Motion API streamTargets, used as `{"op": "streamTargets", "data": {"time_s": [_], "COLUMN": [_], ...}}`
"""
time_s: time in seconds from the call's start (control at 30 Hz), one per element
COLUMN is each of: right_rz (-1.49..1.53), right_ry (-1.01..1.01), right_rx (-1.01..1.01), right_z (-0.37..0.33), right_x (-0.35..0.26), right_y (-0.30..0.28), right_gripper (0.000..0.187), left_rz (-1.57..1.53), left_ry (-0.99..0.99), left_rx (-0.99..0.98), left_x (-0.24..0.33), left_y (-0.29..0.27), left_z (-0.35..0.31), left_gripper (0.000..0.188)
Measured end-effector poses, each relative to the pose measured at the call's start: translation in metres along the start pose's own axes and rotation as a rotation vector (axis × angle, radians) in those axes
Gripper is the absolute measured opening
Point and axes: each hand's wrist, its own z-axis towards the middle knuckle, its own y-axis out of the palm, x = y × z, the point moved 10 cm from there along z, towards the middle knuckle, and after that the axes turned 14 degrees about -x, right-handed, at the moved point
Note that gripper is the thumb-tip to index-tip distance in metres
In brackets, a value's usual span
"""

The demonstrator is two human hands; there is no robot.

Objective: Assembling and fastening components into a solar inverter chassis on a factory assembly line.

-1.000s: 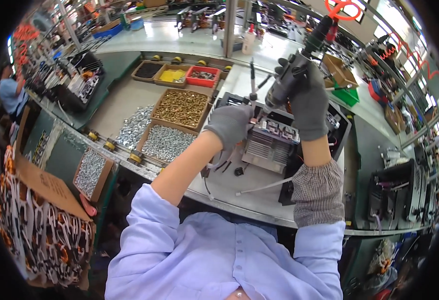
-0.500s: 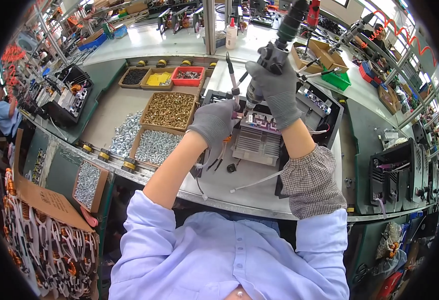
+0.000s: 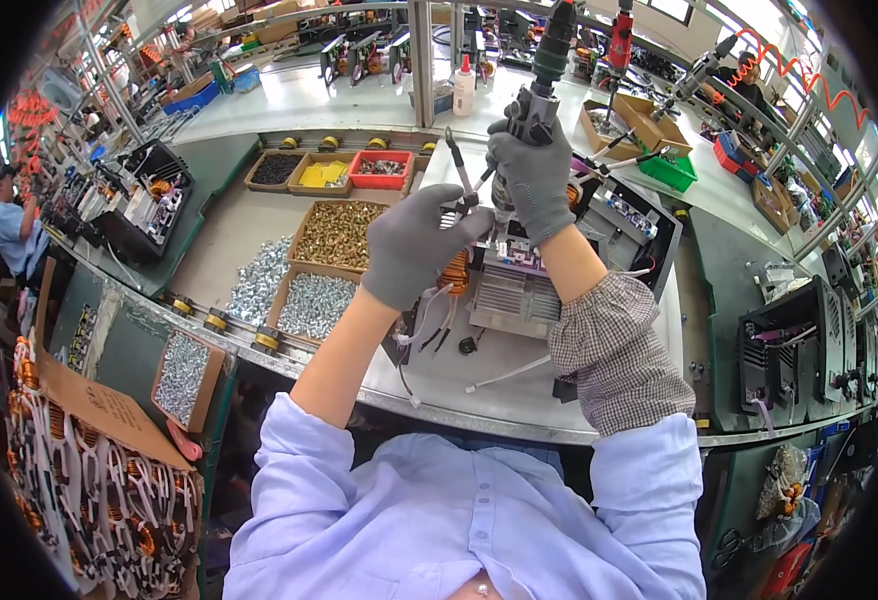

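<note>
My right hand (image 3: 532, 170) was wrapped round the power screwdriver (image 3: 537, 106) above the finned heat sink (image 3: 512, 300), its tip hard to make out, my right forearm covering part of the fins' right side; my left hand (image 3: 419, 242) had its fingertips by the black-tipped cable (image 3: 456, 150), can't tell if pinching. Some room lay between heat sink and the surface's (image 3: 439, 385) metal front edge, crossed by a white strip (image 3: 509, 373), with brass-coloured screws (image 3: 334, 235) boxed to the left. Screwdriver looked grey-black, standing near upright; heat sink silvery, ribbed.
</note>
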Motion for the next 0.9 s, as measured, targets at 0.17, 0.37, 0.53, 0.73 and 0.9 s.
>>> {"op": "streamTargets", "data": {"time_s": [0.17,0.37,0.53,0.73,0.9], "right_rz": [-0.004,-0.02,-0.412,-0.382,-0.528], "right_ry": [-0.039,-0.04,-0.083,-0.14,-0.131], "right_rx": [-0.032,-0.116,-0.13,-0.145,-0.072], "right_z": [-0.005,-0.013,-0.018,-0.016,-0.019], "right_x": [-0.005,-0.018,-0.034,-0.033,-0.033], "right_y": [0.005,0.025,0.028,0.023,0.022], "right_gripper": [0.029,0.032,0.043,0.047,0.03], "left_rz": [-0.119,-0.175,-0.464,-0.561,-0.295], "left_ry": [0.191,0.341,0.125,0.2,-0.041], "left_rx": [0.248,0.13,-0.255,-0.303,-0.269], "left_x": [0.02,0.055,0.047,0.05,0.054], "left_y": [-0.038,-0.038,-0.015,-0.002,-0.009], "left_z": [-0.008,0.036,0.089,0.092,0.086], "left_gripper": [0.063,0.063,0.076,0.076,0.068]}}
